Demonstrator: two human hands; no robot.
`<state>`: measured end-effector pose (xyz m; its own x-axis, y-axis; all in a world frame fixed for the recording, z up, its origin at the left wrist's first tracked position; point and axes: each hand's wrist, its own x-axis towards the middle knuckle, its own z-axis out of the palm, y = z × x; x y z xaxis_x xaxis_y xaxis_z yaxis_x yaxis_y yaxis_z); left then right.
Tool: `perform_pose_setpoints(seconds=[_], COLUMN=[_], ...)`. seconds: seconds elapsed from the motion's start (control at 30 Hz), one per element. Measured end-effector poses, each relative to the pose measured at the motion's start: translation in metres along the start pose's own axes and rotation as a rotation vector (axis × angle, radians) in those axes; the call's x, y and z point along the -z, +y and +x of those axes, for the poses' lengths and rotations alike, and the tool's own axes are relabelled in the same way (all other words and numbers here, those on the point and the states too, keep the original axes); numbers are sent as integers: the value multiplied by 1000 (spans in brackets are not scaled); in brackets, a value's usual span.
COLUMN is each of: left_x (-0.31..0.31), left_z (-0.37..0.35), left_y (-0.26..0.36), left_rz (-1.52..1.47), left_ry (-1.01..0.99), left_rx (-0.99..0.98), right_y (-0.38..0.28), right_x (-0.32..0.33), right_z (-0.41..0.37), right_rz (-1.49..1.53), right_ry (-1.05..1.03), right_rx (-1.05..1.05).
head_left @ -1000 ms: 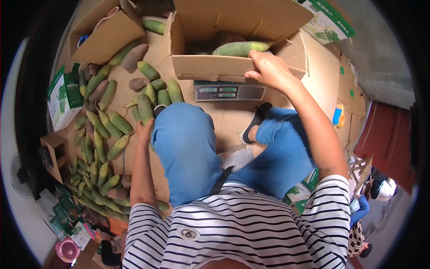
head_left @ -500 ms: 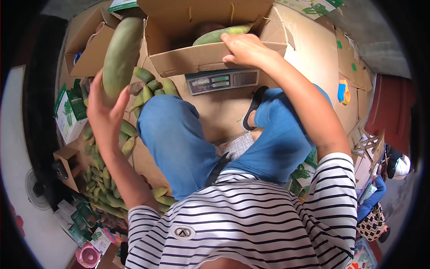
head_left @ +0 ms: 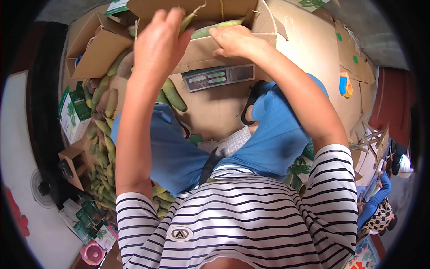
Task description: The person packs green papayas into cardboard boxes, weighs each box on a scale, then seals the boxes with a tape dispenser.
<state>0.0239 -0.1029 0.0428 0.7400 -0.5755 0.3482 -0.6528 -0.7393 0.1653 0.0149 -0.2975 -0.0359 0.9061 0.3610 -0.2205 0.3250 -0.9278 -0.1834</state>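
Note:
My left hand [head_left: 161, 42] is over the left part of an open cardboard box [head_left: 199, 54], slightly blurred. A green radish [head_left: 188, 20] shows between its thumb and fingers, thin root tail pointing up; the hand hides most of it. My right hand [head_left: 235, 40] grips the box's front wall, with fingers over the top edge and thumb outside. Just behind those fingers, another long green radish [head_left: 219, 28] lies inside the box. Below the front wall is a scale display panel [head_left: 219, 78]; the box covers whatever is behind it.
Many green radishes [head_left: 105, 166] are heaped at my left, some beside my knee. A second cardboard box [head_left: 96, 49] stands at the upper left. A blue and orange tape dispenser [head_left: 345, 85] lies at the right. Another person [head_left: 378, 197] is at the far right.
My left hand has carried the big radish from beside the box to over its left part. My right hand has shifted slightly left with the box edge. My left knee has moved lower.

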Motion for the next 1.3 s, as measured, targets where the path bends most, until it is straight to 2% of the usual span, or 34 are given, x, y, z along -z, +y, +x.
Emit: perform_pose_setpoints(seconds=[0.03,0.17,0.37,0.47,0.57,0.67,0.87,0.97,1.0,1.17,1.2,1.3], left_x=[-19,-35,-72,-85,-104,-104,-92,-67,-61,-53,-53,-52], left_z=[-8,-24,-45,-51,-53,-50,-48,-38,-35,-21,-19,-15], left_y=[-10,-4,12,19,15,18,26,30,29,20,18,17], left_rz=[17,129,257,332,467,557,374,126,109,135,151,128], left_ry=[-134,-241,-274,-334,-184,-149,-133,-119,-54,17,7,12], left_rx=[46,-50,-163,-213,-302,-340,-306,-258,-263,-215,-202,-190], right_y=[3,1,8,2,6,9,6,11,11,-4,-7,-10], right_x=[2,9,18,30,33,36,37,32,33,43,42,58], right_z=[0,0,-10,-18,-22,-25,-28,-24,-24,-25,-23,-23], right_rz=[-2,23,18,80,112,106,137,98,118,142,131,183], right_ry=[34,188,370,342,386,399,412,406,412,475,615,735], right_rx=[11,36,5,-33,-19,-24,-17,-40,-57,-67,-17,-46])
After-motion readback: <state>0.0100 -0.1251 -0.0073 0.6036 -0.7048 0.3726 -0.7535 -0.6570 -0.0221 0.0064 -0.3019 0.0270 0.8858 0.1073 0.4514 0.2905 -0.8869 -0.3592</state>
